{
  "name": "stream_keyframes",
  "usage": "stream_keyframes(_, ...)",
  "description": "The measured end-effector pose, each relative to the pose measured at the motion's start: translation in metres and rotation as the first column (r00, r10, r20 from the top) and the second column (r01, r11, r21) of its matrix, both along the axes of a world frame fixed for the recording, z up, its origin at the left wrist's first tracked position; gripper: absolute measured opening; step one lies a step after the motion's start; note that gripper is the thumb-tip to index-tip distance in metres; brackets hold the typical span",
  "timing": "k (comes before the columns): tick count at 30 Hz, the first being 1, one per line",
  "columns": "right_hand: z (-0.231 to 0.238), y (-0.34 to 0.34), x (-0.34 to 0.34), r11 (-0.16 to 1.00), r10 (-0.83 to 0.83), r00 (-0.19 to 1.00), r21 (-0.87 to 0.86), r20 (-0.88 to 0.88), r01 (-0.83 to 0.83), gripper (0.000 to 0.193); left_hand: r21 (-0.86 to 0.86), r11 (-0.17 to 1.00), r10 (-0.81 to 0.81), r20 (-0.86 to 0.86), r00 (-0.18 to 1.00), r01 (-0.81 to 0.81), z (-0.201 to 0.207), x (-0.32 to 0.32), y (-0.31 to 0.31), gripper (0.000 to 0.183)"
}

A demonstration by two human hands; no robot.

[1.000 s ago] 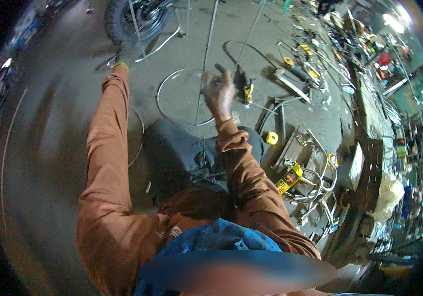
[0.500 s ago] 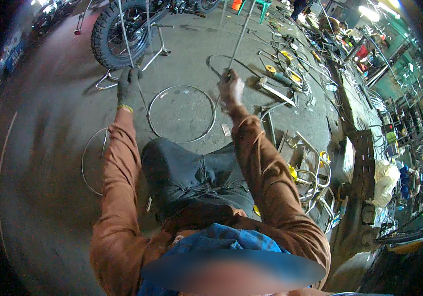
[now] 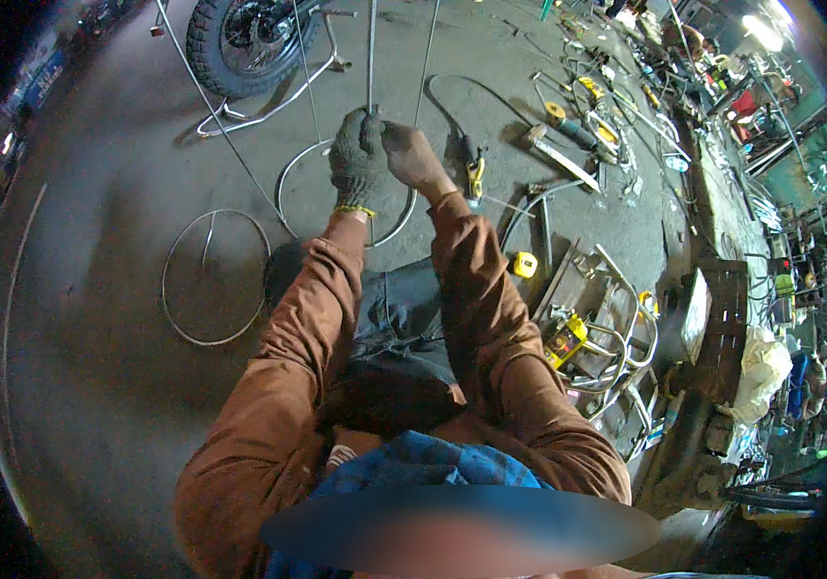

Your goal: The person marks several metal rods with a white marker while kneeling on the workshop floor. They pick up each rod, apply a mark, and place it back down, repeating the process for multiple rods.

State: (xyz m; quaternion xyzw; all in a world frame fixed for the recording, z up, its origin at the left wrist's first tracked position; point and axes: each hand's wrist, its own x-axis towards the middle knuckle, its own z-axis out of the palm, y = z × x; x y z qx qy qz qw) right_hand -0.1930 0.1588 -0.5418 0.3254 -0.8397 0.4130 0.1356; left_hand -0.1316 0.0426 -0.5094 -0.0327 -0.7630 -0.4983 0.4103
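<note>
My left hand, in a dark knitted glove, is closed round an upright thin metal rod in front of me. Against it, my bare right hand is curled closed at the same rod, its fingertips partly hidden by the glove. Behind both hands a large metal ring shows above the floor, partly covered by them. Other thin rods rise around it: a slanting one on the left and another on the right. Whether these join the ring is hard to make out.
A smaller wire ring lies at left. A motorcycle wheel and tubular stand are ahead. To the right are a yellow-handled tool, a tape measure, a hammer-like tool, an angle grinder and bent tubes.
My hands, apart on separate rods before, have come together at one rod: the left moved right, the right moved left. The view has shifted, uncovering the yellow-handled tool and tape measure.
</note>
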Motion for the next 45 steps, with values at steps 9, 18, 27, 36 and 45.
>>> stream_keyframes(9,-0.03,-0.032,0.063,0.958,-0.084,0.973,-0.25,0.216,0.138,0.034,-0.079,0.995,0.055,-0.086,0.995,-0.062,0.018,0.021,-0.036,0.032)
stream_keyframes(18,-0.043,-0.041,0.07,0.908,-0.153,0.971,-0.36,0.187,0.212,0.028,-0.545,0.564,0.464,-0.412,0.785,-0.62,0.219,0.001,-0.192,0.033)
stream_keyframes(27,-0.023,-0.027,0.042,0.997,-0.05,0.988,-0.049,0.145,0.058,0.03,-0.768,0.246,0.429,-0.461,0.777,-0.592,0.262,-0.044,-0.258,0.036)
stream_keyframes(36,-0.039,-0.032,0.045,0.992,-0.045,0.996,-0.113,0.081,0.054,0.027,-0.652,0.468,0.363,-0.473,0.803,-0.596,0.252,-0.007,-0.192,0.039)
stream_keyframes(45,-0.027,-0.02,0.05,0.977,-0.019,0.998,-0.211,0.058,0.031,0.026,-0.505,0.625,0.323,-0.527,0.786,-0.595,0.242,0.021,-0.14,0.048)
